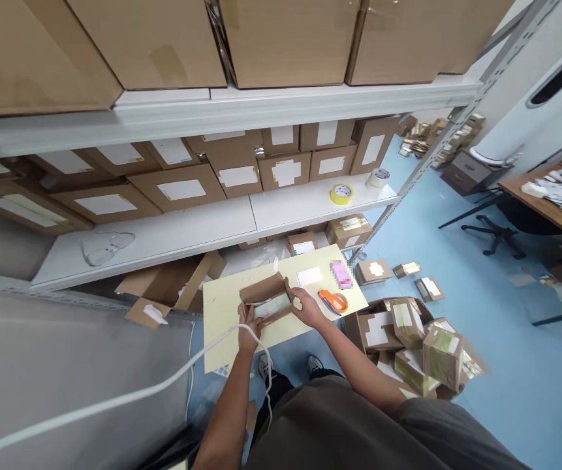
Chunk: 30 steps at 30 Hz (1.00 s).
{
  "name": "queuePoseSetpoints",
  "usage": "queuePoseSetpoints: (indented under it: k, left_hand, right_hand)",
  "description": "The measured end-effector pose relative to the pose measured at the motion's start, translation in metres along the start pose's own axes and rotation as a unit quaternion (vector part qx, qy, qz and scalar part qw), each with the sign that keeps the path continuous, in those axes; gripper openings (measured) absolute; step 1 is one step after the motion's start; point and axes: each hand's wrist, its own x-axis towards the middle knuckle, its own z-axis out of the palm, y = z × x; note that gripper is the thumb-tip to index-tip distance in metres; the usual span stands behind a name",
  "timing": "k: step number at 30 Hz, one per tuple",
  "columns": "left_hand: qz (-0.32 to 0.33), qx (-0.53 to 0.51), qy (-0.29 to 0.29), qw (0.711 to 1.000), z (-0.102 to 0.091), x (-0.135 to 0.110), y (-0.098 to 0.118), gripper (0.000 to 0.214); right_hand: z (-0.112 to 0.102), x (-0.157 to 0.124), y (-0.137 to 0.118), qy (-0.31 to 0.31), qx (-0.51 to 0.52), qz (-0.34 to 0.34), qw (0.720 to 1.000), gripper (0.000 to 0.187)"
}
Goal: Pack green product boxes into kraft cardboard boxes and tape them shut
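Note:
A small open cardboard box point(263, 288) sits over the pale yellow board point(222, 313), its flap standing up at the far side. My left hand point(250, 328) grips its near left corner, fingers curled around the edge. At the right end my right hand point(306, 307) clasps the cardboard side. A pale greenish packet point(273, 305) lies inside the box; its exact kind I cannot make out. Right of the box lie a white paper sheet point(309, 276), a pink item point(342, 274) that is blurred out, and an orange looped tool point(333, 301) with a dark part.
A white cable point(153, 390) crosses in front of my left hand. Shelves ahead hold labelled cartons point(181, 189), a yellow tape roll point(342, 194), a whitish tape roll point(378, 177) and clear glasses point(108, 248). A heap of taped boxes point(408, 333) stands on the floor at the right.

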Motion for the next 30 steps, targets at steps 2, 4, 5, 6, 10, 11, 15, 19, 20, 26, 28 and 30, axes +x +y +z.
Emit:
queuePoseSetpoints:
  k: [2, 4, 5, 6, 10, 11, 15, 19, 20, 26, 28, 30]
  left_hand:
    - [-0.028, -0.012, 0.023, 0.999, 0.009, -0.027, 0.015, 0.025]
    - [-0.054, -0.029, 0.040, 0.997, 0.016, -0.060, 0.031, 0.027]
    - [-0.070, -0.039, 0.047, 0.996, 0.019, -0.078, 0.039, 0.028]
    - [-0.089, -0.049, 0.053, 0.993, 0.021, -0.097, 0.046, 0.029]
    - [-0.181, -0.070, 0.081, 0.978, 0.024, -0.176, 0.064, 0.030]
    - [-0.202, -0.071, 0.088, 0.973, 0.024, -0.197, 0.066, 0.032]
    - [-0.290, -0.063, 0.121, 0.947, 0.023, -0.281, 0.066, 0.032]
    - [-0.357, -0.052, 0.179, 0.915, 0.029, -0.362, 0.072, 0.029]
    - [-0.375, -0.050, 0.193, 0.906, 0.032, -0.382, 0.075, 0.028]
    - [-0.474, -0.061, 0.256, 0.840, 0.055, -0.519, 0.103, 0.025]
    - [-0.496, -0.069, 0.271, 0.822, 0.064, -0.572, 0.115, 0.024]
    - [-0.520, -0.078, 0.284, 0.802, 0.075, -0.626, 0.128, 0.024]
  right_hand:
    - [-0.008, -0.006, 0.003, -0.018, 0.013, -0.013, 1.000, 0.070]
    - [-0.012, -0.011, 0.003, -0.045, 0.023, -0.025, 0.998, 0.070]
    - [-0.013, -0.013, 0.002, -0.060, 0.026, -0.033, 0.997, 0.070]
    - [-0.013, -0.014, -0.001, -0.077, 0.029, -0.043, 0.996, 0.069]
    - [0.002, -0.016, -0.022, -0.156, 0.040, -0.097, 0.982, 0.059]
    - [0.009, -0.017, -0.031, -0.176, 0.042, -0.113, 0.977, 0.057]
    - [0.048, -0.031, -0.069, -0.246, 0.045, -0.167, 0.954, 0.055]
    - [0.094, -0.065, -0.107, -0.311, 0.051, -0.218, 0.924, 0.055]
    - [0.106, -0.077, -0.117, -0.327, 0.054, -0.232, 0.914, 0.055]
    - [0.175, -0.169, -0.172, -0.416, 0.064, -0.305, 0.854, 0.052]
    - [0.194, -0.206, -0.191, -0.429, 0.065, -0.323, 0.841, 0.050]
    - [0.211, -0.246, -0.208, -0.437, 0.067, -0.346, 0.828, 0.050]
